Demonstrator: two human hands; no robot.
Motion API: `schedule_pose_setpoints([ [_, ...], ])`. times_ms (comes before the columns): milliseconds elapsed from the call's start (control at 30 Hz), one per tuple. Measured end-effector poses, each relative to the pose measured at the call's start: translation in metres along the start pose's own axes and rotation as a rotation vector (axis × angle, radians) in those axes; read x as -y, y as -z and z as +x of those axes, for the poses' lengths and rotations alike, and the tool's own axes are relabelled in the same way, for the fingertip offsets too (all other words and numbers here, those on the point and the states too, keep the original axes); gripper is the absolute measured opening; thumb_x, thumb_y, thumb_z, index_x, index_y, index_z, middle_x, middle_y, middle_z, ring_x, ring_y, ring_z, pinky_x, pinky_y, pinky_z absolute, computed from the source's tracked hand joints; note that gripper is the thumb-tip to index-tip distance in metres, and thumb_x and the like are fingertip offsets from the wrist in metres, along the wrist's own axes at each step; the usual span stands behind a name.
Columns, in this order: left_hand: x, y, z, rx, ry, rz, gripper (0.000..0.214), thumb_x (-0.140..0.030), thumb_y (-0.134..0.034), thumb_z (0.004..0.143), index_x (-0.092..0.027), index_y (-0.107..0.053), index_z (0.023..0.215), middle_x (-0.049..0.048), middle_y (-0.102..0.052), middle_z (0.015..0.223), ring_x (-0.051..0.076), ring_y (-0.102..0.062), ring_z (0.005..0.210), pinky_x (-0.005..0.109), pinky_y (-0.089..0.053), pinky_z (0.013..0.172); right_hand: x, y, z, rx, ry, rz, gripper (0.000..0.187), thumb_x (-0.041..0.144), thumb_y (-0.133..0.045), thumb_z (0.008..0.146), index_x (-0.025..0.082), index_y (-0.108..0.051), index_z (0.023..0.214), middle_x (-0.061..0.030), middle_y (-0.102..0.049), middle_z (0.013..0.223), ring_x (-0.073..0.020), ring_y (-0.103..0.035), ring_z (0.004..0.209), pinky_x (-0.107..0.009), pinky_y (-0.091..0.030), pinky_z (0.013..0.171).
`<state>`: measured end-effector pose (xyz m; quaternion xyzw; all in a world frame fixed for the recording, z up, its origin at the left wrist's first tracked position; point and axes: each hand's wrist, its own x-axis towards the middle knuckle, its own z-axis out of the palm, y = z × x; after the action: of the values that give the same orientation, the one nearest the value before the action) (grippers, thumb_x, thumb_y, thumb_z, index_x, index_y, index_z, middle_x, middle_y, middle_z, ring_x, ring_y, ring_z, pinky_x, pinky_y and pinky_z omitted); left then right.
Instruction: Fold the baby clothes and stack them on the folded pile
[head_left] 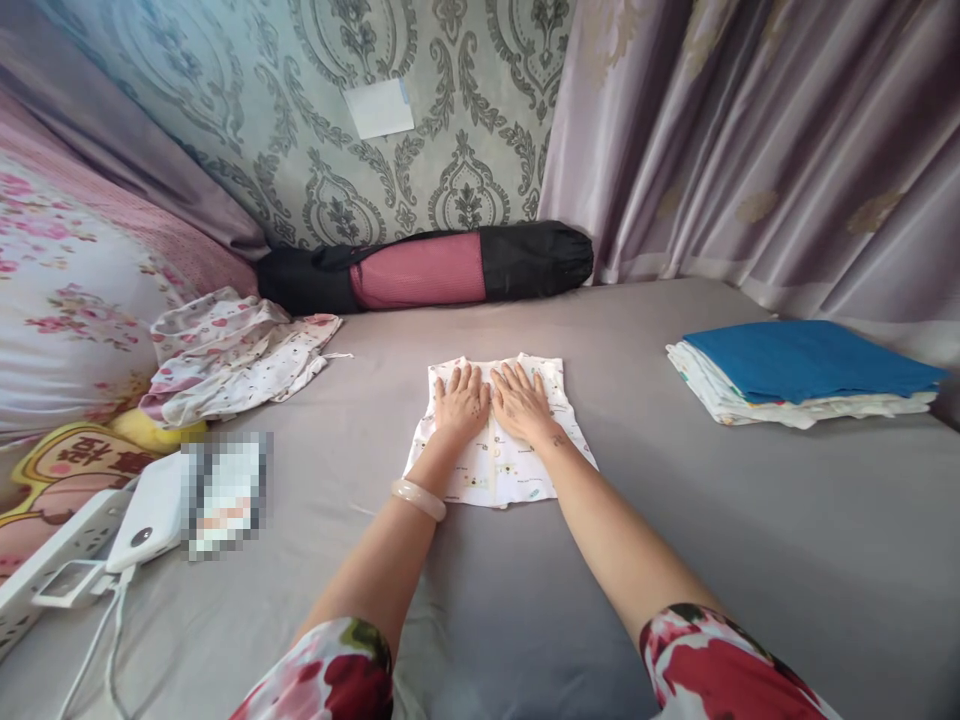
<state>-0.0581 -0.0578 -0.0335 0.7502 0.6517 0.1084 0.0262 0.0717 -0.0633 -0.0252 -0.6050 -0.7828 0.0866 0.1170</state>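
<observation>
A small white printed shirt (499, 485) with a button placket down its middle lies spread on the grey bed sheet (360, 390). On its upper left part my left hand (461, 405) rests flat, fingers stretched out and pointing away from me. My right hand (519, 402) lies flat on the upper right part, its fingers angled a little to the left. The two hands are close together with a narrow gap between them. Neither grips the cloth. Some of the shirt is hidden under my hands and forearms.
Folded cloths with a blue one (810, 360) on top sit at the right. Crumpled printed clothes (232, 355) lie at the left, near a white power bank (154, 510), a power strip (56, 560) and cables. A black and pink rolled bag (420, 270) lies along the wall.
</observation>
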Motion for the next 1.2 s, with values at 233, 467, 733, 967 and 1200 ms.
schedule_pose_setpoints([
  [233,-0.001,0.000,-0.004,-0.167,0.070,0.041,0.061,-0.044,-0.018,0.099,-0.013,-0.035,0.149,0.0129,-0.037,0.154,0.029,-0.024,0.146,0.056,-0.011,0.119,-0.006,-0.001,-0.001,-0.161,-0.145,-0.032,0.056,0.041,-0.024,0.100,0.018,-0.036,0.150,-0.0113,-0.026,0.159,-0.0294,-0.014,0.147,-0.058,-0.005,0.116],
  [467,-0.002,0.002,0.001,-0.009,0.134,0.045,0.064,-0.048,-0.019,0.097,-0.015,-0.033,0.150,0.0136,-0.029,0.157,0.032,-0.023,0.146,0.059,-0.018,0.116,-0.010,-0.004,0.002,-0.120,-0.182,-0.042,0.056,0.042,-0.027,0.099,0.020,-0.036,0.150,-0.0133,-0.030,0.157,-0.0319,-0.020,0.145,-0.061,-0.006,0.114],
  [733,0.007,0.009,-0.013,0.045,0.021,0.032,0.067,-0.048,-0.018,0.099,-0.009,-0.025,0.152,0.0150,-0.018,0.160,0.029,-0.014,0.149,0.057,-0.011,0.118,-0.017,0.017,-0.020,0.025,-0.047,-0.016,0.059,0.041,-0.024,0.100,0.016,-0.027,0.153,-0.0125,-0.017,0.161,-0.0267,-0.010,0.149,-0.057,-0.002,0.117],
  [967,0.037,0.024,-0.070,0.171,-0.332,0.054,0.061,-0.050,-0.019,0.100,-0.019,-0.029,0.151,0.0085,-0.020,0.161,0.023,-0.014,0.149,0.047,-0.010,0.121,-0.046,0.027,-0.084,0.129,0.314,-0.019,0.061,0.041,-0.024,0.100,0.010,-0.028,0.152,-0.0114,-0.018,0.161,-0.0219,-0.010,0.149,-0.041,-0.010,0.121],
  [1200,0.047,0.022,-0.074,0.178,-0.327,0.050,0.063,-0.051,-0.018,0.100,-0.015,-0.027,0.152,0.0108,-0.017,0.161,0.025,-0.013,0.149,0.046,-0.011,0.121,-0.056,0.021,-0.090,0.127,0.342,-0.030,0.061,0.044,-0.021,0.100,0.013,-0.029,0.152,-0.0108,-0.020,0.160,-0.0226,-0.013,0.148,-0.045,-0.012,0.121],
])
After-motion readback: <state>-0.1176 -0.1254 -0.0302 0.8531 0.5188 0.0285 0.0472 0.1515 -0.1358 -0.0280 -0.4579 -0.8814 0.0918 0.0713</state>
